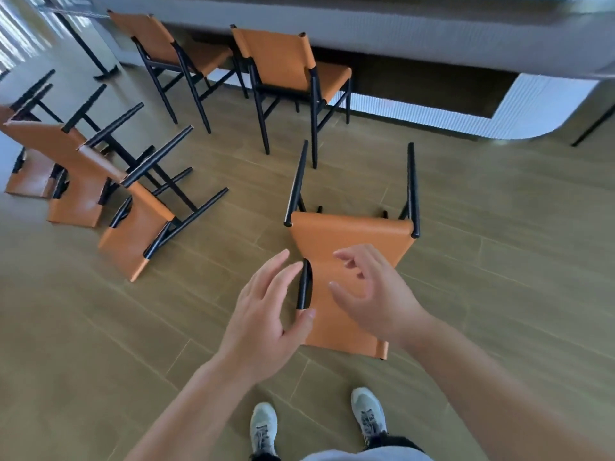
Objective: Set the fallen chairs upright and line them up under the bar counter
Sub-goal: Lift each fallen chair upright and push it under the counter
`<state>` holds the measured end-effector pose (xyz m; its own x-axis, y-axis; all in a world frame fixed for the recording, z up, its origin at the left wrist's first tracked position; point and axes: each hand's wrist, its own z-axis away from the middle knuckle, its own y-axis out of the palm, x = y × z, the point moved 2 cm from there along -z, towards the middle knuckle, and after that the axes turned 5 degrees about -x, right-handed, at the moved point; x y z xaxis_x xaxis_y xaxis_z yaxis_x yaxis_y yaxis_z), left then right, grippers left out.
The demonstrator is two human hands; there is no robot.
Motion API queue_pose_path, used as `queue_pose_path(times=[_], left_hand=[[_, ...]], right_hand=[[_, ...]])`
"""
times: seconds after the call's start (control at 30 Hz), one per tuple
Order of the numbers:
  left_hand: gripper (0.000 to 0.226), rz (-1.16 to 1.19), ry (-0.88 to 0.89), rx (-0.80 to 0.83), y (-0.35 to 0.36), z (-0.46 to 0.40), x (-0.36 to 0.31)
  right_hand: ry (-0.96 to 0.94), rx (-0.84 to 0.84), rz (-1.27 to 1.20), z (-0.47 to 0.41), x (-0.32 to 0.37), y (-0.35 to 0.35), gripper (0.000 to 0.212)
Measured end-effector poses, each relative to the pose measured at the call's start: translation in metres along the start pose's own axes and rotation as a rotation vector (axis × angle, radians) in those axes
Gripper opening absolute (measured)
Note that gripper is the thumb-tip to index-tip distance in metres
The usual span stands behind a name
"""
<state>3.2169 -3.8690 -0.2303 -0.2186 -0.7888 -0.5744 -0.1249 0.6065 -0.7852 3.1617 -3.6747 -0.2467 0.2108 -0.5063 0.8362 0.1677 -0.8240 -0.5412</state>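
Fingers of the left hand (266, 314) are spread and nearly straight, holding nothing; the thumb tip lies at the left edge of the backrest of the nearest fallen chair (346, 261), beside its black post, though actual contact cannot be confirmed. Fingers of the right hand (372, 294) are loosely curled and parted, poised over the orange backrest, gripping nothing. This chair lies on its back at frame centre, legs pointing toward the bar counter (432, 38) across the top of the frame. Two upright chairs (286, 61) stand with seats tucked under the counter in the upper middle, the nearer directly beyond the fallen chair's legs. Three more toppled chairs (133, 221) lie overlapping in a row at the left, legs raised. Chair count: six, four fallen. Two grey shoes (367, 414) appear at the bottom on the tiled floor (499, 261).
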Motion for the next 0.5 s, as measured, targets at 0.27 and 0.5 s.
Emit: queue_pose_path(times=[0.27,0.5], left_hand=[[0.065,0.151,0.152,0.15,-0.016,-0.005,0.069],[0.063,0.189,0.193,0.246,-0.014,0.002,0.114]], right_hand=[[0.171,-0.149,0.212,0.031,0.019,0.053,0.056],[0.249,-0.186,0.359,0.053,0.025,0.098,0.052]])
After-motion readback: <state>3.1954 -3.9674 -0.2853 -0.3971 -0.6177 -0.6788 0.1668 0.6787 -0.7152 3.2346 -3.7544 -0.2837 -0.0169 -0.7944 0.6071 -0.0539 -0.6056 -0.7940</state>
